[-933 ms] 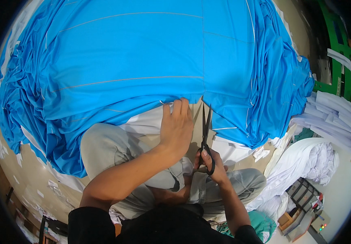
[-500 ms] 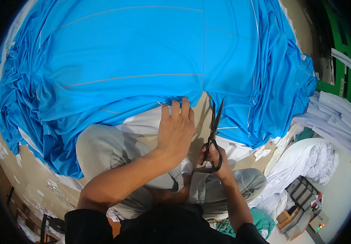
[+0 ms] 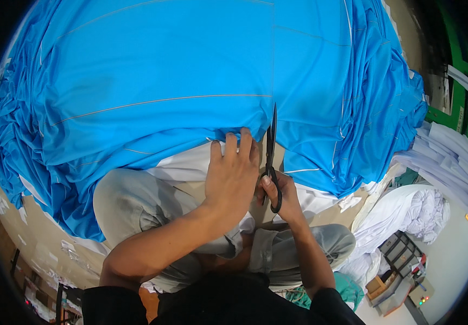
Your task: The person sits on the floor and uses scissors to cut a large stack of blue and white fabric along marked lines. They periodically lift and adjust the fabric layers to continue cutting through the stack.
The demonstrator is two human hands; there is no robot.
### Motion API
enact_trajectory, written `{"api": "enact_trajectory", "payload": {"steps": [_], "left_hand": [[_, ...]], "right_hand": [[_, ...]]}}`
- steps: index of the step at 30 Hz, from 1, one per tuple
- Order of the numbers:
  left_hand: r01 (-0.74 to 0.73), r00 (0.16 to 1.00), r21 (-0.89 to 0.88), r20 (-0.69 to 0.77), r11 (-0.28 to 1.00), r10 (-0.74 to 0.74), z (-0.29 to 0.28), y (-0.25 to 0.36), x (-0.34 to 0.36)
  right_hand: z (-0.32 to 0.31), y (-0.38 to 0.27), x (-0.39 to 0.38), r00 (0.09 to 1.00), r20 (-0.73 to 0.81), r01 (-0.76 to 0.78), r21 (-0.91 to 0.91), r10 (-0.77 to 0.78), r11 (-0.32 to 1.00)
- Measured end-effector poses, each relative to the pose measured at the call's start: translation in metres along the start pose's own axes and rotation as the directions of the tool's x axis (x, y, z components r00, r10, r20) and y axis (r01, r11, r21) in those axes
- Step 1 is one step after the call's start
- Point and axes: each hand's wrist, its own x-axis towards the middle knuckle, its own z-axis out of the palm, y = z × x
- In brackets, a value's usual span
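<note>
A large sheet of blue fabric (image 3: 158,65) with thin printed lines spreads in front of me, with a white underside showing along its near edge. My left hand (image 3: 233,170) rests on that near edge, fingers bent over the cloth and closed on it. Black scissors (image 3: 270,143) are gripped in my right hand (image 3: 281,197), its thumb and fingers at the handle loops. Their blades point away from me and lie at the top of a slit in the fabric, along a straight line. The blades look nearly closed together.
My crossed legs in grey trousers (image 3: 131,200) sit against the fabric's near edge. White cloth (image 3: 423,216) lies heaped at the right, near a grey divided tray (image 3: 399,252). A green frame (image 3: 456,70) stands at the far right. Paper scraps dot the brown floor covering (image 3: 39,244).
The scissors have moved forward and left into the slit, and their blades have come together. My right hand moved with them. My left hand stays on the cloth's edge, shifted slightly.
</note>
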Motion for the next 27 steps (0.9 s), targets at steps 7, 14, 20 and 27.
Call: {"api": "enact_trajectory", "payload": {"steps": [7, 14, 20, 27], "left_hand": [[0.009, 1.000, -0.038, 0.010, 0.999, -0.009, 0.001, -0.001, 0.002], [0.031, 1.000, -0.108, 0.010, 0.994, -0.030, -0.002, -0.002, 0.002], [0.022, 0.998, -0.082, 0.066, 0.996, -0.016, -0.005, -0.002, 0.003], [0.022, 0.998, -0.072, 0.065, 0.997, -0.018, -0.005, -0.003, 0.003]], "right_hand": [[0.008, -0.001, 0.009, 0.997, -0.078, 0.013, 0.063, -0.009, 0.998], [0.014, 0.002, 0.008, 0.989, -0.146, -0.037, 0.022, 0.040, 0.999], [0.015, -0.008, 0.007, 0.987, -0.141, -0.070, 0.017, 0.072, 0.997], [0.010, -0.028, 0.028, 0.989, -0.148, -0.025, 0.043, 0.032, 0.999]]}}
